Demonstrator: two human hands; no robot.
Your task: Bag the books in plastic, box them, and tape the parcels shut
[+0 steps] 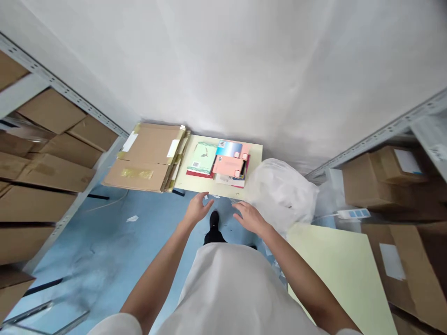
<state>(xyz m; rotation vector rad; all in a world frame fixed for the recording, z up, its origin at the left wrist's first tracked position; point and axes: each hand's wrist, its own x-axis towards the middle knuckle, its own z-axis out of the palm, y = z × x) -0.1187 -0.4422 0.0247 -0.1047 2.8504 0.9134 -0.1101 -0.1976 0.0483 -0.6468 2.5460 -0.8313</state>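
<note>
My left hand (198, 208) hangs in the air just short of the table's front edge, thumb and fingers apart and nothing in it. Across from it, my right hand (248, 216) is likewise spread and bare, close to a white plastic bag (282, 186). Beyond both hands, on the pale yellow table (188, 179), a green-covered book (203, 158) lies on a red one. To its right is a small pile with a blue book (228, 148) and a pink book (226, 166) on top. Neither hand touches the books.
Flattened cardboard boxes (146, 144) are stacked at the table's left end. A second pale table (335, 260) stands at my right. Shelves with cardboard boxes (52, 167) line both sides. A power strip (353, 213) lies by the right shelf. Paper scraps (132, 218) are on the blue floor.
</note>
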